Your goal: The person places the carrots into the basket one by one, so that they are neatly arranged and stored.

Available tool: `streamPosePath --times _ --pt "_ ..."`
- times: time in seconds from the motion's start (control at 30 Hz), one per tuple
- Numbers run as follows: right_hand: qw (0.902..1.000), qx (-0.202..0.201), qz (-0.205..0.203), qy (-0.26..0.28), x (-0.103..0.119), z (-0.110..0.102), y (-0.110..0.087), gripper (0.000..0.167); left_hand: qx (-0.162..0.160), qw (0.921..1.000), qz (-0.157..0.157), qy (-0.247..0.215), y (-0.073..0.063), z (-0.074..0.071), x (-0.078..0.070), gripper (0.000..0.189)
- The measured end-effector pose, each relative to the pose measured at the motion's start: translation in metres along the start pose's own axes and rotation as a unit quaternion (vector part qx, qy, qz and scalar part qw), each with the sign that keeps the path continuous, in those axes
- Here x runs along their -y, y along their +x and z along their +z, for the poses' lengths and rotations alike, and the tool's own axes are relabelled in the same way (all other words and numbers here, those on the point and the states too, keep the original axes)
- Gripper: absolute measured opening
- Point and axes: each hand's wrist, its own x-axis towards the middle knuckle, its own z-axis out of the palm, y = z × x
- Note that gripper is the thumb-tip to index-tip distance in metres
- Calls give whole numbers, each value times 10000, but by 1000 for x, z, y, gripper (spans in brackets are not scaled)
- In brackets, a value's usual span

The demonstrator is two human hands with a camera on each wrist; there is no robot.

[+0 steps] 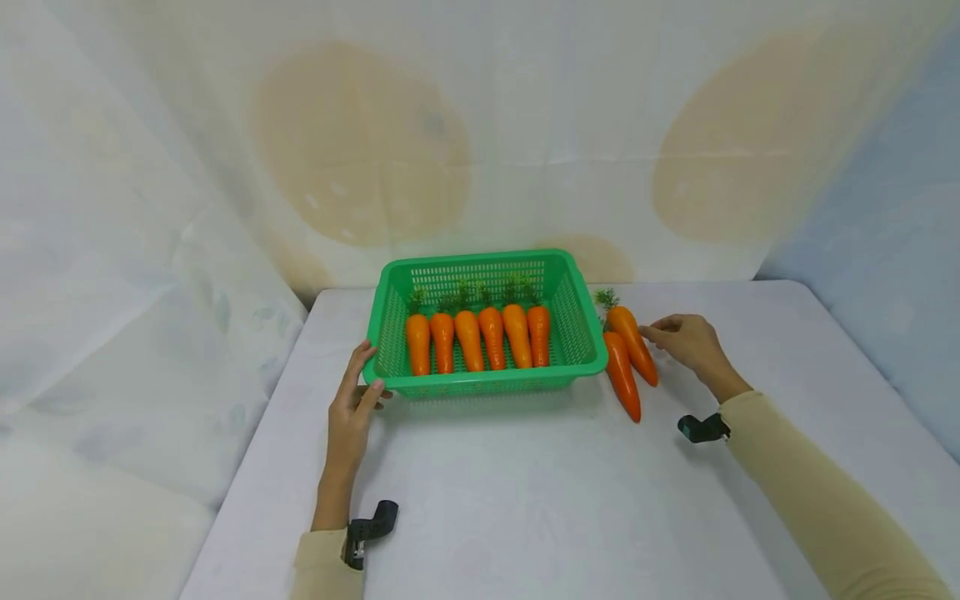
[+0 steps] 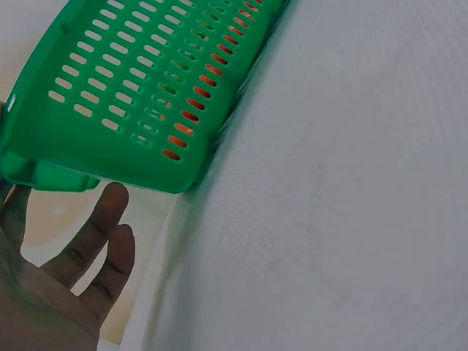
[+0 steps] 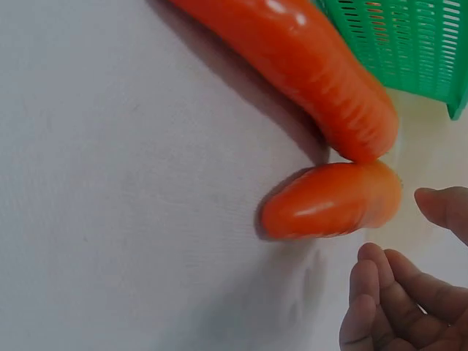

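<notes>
A green plastic basket (image 1: 480,382) holds several orange carrots (image 1: 468,340) side by side, their leafy tops toward the back. My left hand (image 1: 351,421) holds its front left corner, thumb at the front rim and fingers along the left side. In the left wrist view two fingers (image 2: 110,252) lie loose below the basket's rim. Right of the basket, two more carrots lie touching: one by its wall (image 1: 622,379), the other (image 1: 633,346) farther right. My right hand (image 1: 690,342) is beside that outer carrot, thumb (image 3: 446,208) and fingers apart with nothing between them.
A white-covered table (image 1: 487,483) carries everything. Pale patterned cloth (image 1: 525,125) hangs behind it and at both sides. Small black devices (image 1: 705,428) are strapped to both wrists.
</notes>
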Motion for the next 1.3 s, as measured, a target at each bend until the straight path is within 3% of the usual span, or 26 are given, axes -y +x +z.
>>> streamPosePath --times 0.23,0.73,1.3 --pt "10000 -4 80 -36 -6 7 7 64 -24 9999 -136 31 1 1 2 49" --pt "9981 499 365 -1 -10 16 13 78 -8 9999 -42 94 2 0 3 49" --pt "9982 207 504 268 -9 9 7 76 6 9999 35 137 1 -1 4 49"
